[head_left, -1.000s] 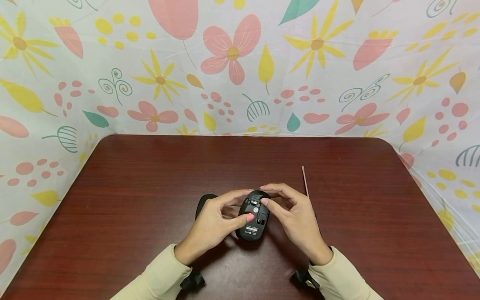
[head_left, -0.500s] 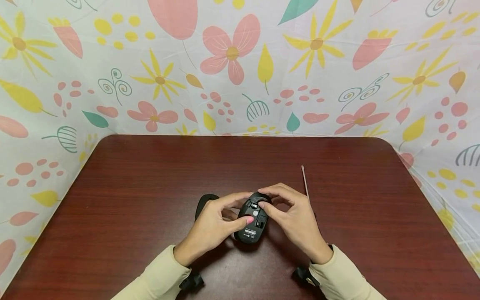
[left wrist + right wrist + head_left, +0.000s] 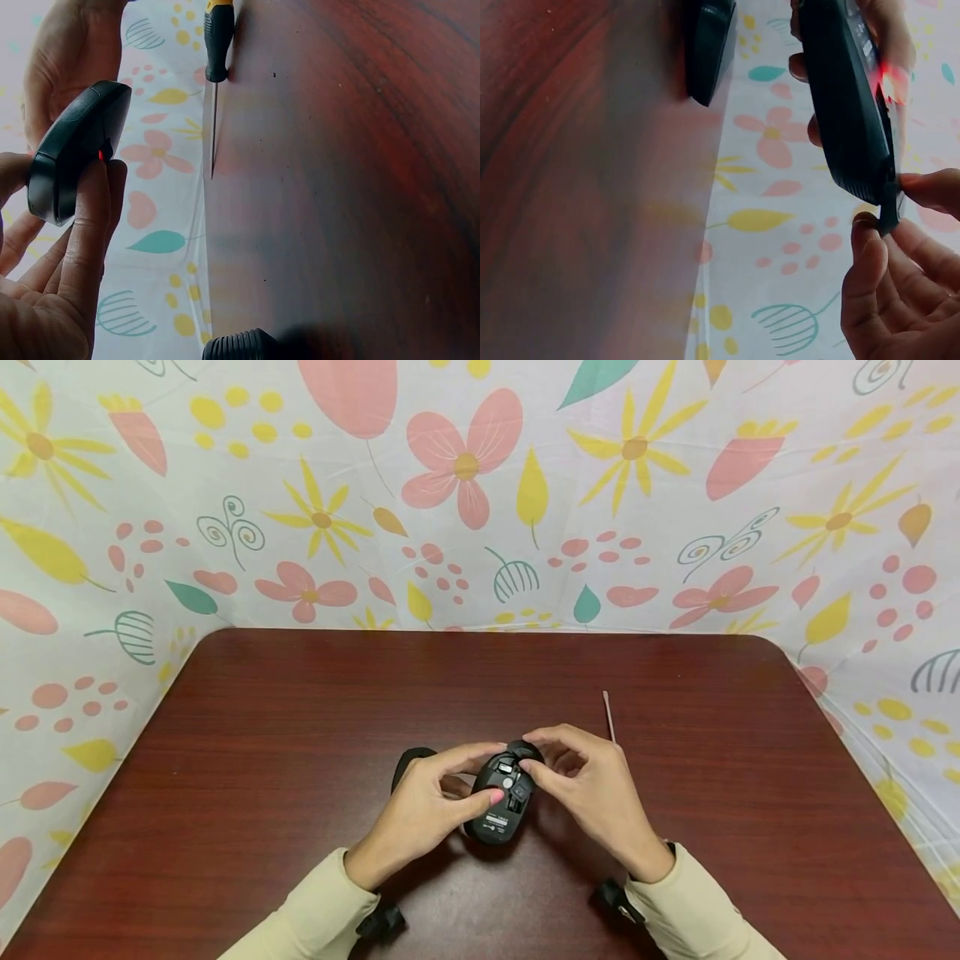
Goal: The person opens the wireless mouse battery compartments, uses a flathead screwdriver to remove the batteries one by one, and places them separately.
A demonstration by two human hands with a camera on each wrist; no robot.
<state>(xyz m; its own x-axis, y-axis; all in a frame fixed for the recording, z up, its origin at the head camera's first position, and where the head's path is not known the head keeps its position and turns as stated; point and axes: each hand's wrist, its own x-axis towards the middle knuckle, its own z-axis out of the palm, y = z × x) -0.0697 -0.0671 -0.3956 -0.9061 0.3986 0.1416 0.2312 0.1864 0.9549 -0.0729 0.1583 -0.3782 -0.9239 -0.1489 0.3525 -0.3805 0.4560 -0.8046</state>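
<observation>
Computer mouse: a black computer mouse (image 3: pixel 491 825) is held above the table between the two hands, its underside turned up towards the head camera and its far end tilted towards the right hand.
Left hand: this hand (image 3: pixel 431 793) is curled round the mouse's left side, thumb across the underside, fingers along the far edge and beneath.
Right hand: this hand (image 3: pixel 596 793) has thumb and fingertips closed in a pinch on a small black end piece (image 3: pixel 888 211) at the mouse's far end; whether that piece is fully detached cannot be told.
Underside: flat and dark, with recesses, a pale round spot and tiny white print too small to read.
Red glow: a bright red light (image 3: pixel 891 81) shows at the mouse's underside, its source partly covered by the left hand.
Dark object: a rounded black object (image 3: pixel 407 767) rests behind the left hand, which hides much of it; the right wrist view cuts it off at the top.
Screwdriver: thin metal shaft, black and yellow handle (image 3: pixel 219 45), lying right of the mouse; the right hand hides part of it from above.
Table: glossy, reddish-brown wood grain (image 3: pixel 300 710), rounded far corners.
Backdrop: creased white cloth (image 3: pixel 465 572) printed with pink, yellow and teal flowers and leaves.
Sleeves: cream fabric (image 3: pixel 315 906), cut off by the lower edge.
</observation>
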